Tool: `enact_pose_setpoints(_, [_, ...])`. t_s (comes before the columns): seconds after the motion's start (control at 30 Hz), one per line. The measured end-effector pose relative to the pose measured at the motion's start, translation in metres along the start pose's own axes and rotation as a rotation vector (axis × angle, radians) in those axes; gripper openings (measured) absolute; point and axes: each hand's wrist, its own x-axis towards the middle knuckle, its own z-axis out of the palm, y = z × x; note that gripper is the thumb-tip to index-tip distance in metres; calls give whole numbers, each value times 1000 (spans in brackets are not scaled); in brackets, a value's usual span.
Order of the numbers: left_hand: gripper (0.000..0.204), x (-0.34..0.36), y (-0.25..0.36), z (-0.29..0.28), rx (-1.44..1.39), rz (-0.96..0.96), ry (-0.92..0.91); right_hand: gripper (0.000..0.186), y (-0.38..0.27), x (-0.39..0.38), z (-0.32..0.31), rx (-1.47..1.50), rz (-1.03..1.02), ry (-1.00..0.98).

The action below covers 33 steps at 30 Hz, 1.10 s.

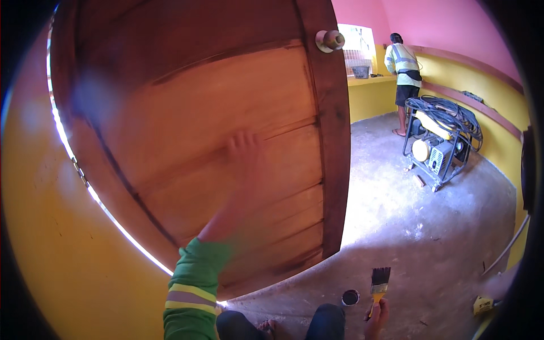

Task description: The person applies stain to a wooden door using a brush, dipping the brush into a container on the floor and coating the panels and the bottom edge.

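Note:
A brown wooden door [238, 102] with darker, stained-looking edges and panel lines fills the left and middle of the view. My left hand [247, 152], in a green sleeve with a reflective band, reaches up to the panel. It is slightly blurred, its fingers stretched out against the wood. Low on the right, my right hand [381, 313] is closed round the yellow handle of a paintbrush [380, 280], whose dark bristles point up. Just left of the brush, a small round can [351, 297] with dark contents stands on the floor. A round doorknob [330, 41] sits near the door's upper right edge.
A wheeled generator [437, 144] with coiled black cables stands on the concrete floor [391, 226] at right. Beyond it a person [403, 68] in a reflective top faces the wall. A black bucket [360, 72] sits on the window ledge. A yellow box [483, 305] lies at lower right.

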Motion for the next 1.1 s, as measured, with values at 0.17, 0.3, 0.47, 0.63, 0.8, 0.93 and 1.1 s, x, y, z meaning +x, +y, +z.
enact_pose_setpoints(0.17, [43,15,7,-2,-264,278,107,44,-8,3,4,24,-32,-73])
enact_pose_setpoints(0.3, [53,19,62,29,-527,395,241,46,8,3,3,-20,19,-118])
enact_pose_setpoints(0.47, [57,-5,21,18,-320,237,22,48,88,17,-41,124,155,-176])
enact_pose_setpoints(0.63, [59,-92,-84,14,-282,-56,-149,45,69,15,-36,53,157,-180])
enact_pose_setpoints(0.8, [49,-149,-209,-28,143,-212,-275,43,34,17,7,-30,-39,-154])
enact_pose_setpoints(0.93, [39,-175,-229,-57,151,-291,-116,42,23,37,21,70,118,-371])
enact_pose_setpoints(1.1, [22,-266,-155,-87,-373,-239,-169,40,35,42,39,-20,84,-390])
